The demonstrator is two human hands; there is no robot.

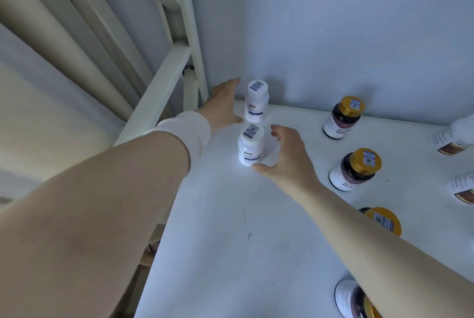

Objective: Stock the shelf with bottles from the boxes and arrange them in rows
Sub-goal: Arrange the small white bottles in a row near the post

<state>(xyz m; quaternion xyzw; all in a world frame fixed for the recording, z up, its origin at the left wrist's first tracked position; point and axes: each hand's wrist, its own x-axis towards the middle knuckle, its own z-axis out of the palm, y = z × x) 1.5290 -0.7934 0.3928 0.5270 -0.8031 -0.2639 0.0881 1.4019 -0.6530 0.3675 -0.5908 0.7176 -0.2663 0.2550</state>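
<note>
In the head view, two white-capped bottles are standing upright on the white shelf (230,240) near its rear left corner, one behind the other. The rear white bottle (256,101) is sitting close to the back wall, and the front white bottle (250,146) is sitting just in front of it. The left hand (223,107) is reaching in beside the rear bottle with fingers extended and spread wide, holding nothing. The right hand (284,156) is cupping the right side of the front bottle at a wide span. Its thumb is lying at the bottle's base and its fingers are standing apart from the body, so it is not clamping the bottle. These bottles are judged to be light, rigid plastic with smooth, somewhat slippery label wraps. Being tall and narrow, they are likely to tip if pushed near the cap. The operator should be taking hold around the mid-body, thumb opposite fingers. To the right, four dark gold-capped bottles (343,117) are forming a second row, two of them partly hidden by the right forearm. They are probably heavier. At the right edge, at least two more pale bottles (454,138) are showing, cut off by the frame. No box is showing.
</note>
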